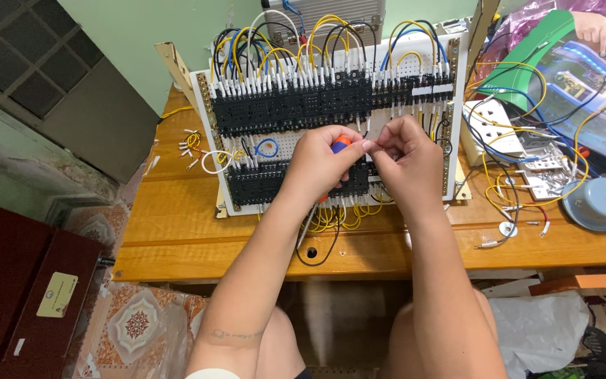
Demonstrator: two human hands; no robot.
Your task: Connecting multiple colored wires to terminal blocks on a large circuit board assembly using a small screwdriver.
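1. The left hand (320, 165) is gripping a screwdriver (340, 145) with a blue-and-orange handle, fingers curled tight around it, over the white wiring panel (285, 144).
2. The right hand (405, 158) is pinching a thin white wire end (372, 146), fingertips pressed together, beside the handle.
3. Keeping the wire steady beside the black terminal blocks (261, 184) seems wise.

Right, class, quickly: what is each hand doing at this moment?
Left hand: closed around a screwdriver with a blue-and-orange handle.
Right hand: fingers pinched together at the wiring board; what they hold cannot be told.
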